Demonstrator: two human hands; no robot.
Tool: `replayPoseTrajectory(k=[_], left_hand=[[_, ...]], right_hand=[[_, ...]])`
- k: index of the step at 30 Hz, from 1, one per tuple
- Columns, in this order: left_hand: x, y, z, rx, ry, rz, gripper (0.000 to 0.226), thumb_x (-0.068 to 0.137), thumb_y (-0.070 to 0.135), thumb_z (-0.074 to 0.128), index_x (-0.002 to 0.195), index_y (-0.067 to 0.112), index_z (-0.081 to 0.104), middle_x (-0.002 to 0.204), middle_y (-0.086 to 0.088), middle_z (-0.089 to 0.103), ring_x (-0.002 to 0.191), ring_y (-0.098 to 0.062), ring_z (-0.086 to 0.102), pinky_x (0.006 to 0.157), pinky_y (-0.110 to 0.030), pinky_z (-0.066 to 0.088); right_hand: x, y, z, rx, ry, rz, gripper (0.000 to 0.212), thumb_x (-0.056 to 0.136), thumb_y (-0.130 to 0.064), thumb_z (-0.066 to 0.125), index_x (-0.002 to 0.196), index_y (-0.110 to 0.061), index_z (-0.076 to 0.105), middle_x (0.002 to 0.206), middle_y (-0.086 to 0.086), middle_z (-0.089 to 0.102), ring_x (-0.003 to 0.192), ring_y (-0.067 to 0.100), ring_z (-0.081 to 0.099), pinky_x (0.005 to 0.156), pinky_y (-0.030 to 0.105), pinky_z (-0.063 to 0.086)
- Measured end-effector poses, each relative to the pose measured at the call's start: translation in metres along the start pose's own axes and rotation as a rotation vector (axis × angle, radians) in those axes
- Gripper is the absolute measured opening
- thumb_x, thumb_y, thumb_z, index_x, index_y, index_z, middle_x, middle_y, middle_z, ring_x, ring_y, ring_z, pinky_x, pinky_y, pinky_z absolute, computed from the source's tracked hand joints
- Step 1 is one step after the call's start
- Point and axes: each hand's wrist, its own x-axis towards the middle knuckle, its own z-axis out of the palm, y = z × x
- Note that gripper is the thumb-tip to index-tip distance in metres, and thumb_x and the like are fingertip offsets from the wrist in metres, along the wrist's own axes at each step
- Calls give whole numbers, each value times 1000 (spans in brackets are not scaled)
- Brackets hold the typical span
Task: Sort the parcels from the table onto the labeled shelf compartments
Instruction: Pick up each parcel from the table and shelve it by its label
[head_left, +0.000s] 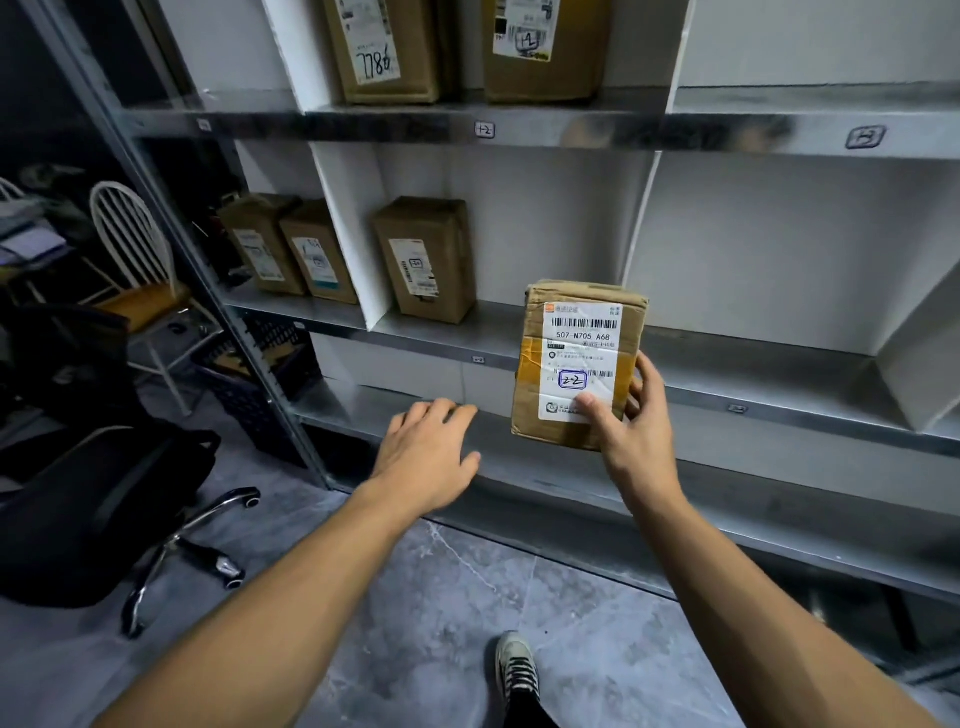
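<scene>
Partly done, I judge: five boxes (426, 260) already stand in shelf (779, 374) compartments; one parcel (576, 364) is not yet placed; the table is out of view, so what remains cannot be told. The right hand (636, 431) grips the parcel's lower right corner, upright before the middle shelf's front edge; creased brown card, yellow tape, white label (572, 380) marked 2-2; the left hand (428, 457) hovers open, holding nothing.

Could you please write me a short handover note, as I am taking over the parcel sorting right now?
Right hand: grips a cardboard parcel marked 2-2, upright in front of the shelf, not yet placed.
Left hand: open, holding nothing, near the lower shelf edge.
Done: top-row parcels, two above the 1-2 tag; middle-row parcels, three, standing.
Left: place the held parcel in compartment 2-2; middle-row tags are too small to read. The table is out of view, so remaining parcels are unknown.
</scene>
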Motion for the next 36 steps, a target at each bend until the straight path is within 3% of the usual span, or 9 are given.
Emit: replayPoseTrajectory(k=[3,8,14,18,23,28,36], left_hand=[[36,-14,4,-11,-6,-5,59,95,47,46,149,28,29,148,3,38,134,-22,34,110,-41,30],[116,-39,9,-19,-18,2,60,96,48,46,149,29,28,150,4,36,135,-22,33,110,-40,31],[201,-57,16,-13,-19,19,59,97,47,45,150,31,26,149,5,36,136,-20,32,110,-40,30],[238,-66,28,-8,-48,12,59,96,48,45,150,31,27,148,5,38,133,-21,35,107,-40,30],[267,-75,43,-33,-86,-1,58,96,49,44,149,31,27,147,6,38,133,-21,35,108,-39,31],[286,-85,53,-77,-98,-4,57,96,48,45,148,32,29,147,6,39,132,-20,35,108,-38,32],[304,-91,65,-151,-100,9,57,96,46,48,148,31,31,146,6,40,131,-19,36,108,-36,32]], right_hand=[[37,12,21,-26,-2,-21,73,88,-25,76,147,-38,35,126,-23,61,116,1,62,103,45,52],[112,36,48,-84,20,-48,75,86,-30,77,147,-41,34,139,-12,56,123,0,54,107,42,49],[205,67,72,-184,59,20,74,85,-38,77,145,-42,34,137,-11,58,124,8,56,107,47,48],[247,83,80,-258,95,84,70,87,-38,76,146,-25,40,134,1,63,122,20,59,107,42,47],[276,99,91,-254,82,109,74,90,-31,74,152,-27,35,137,0,62,123,20,59,103,26,41],[290,114,100,-224,31,145,76,90,-31,73,152,-32,30,144,-3,54,130,20,52,112,43,41],[302,130,102,-171,62,231,86,82,-14,81,149,-34,32,135,-11,57,121,11,55,111,41,43]])
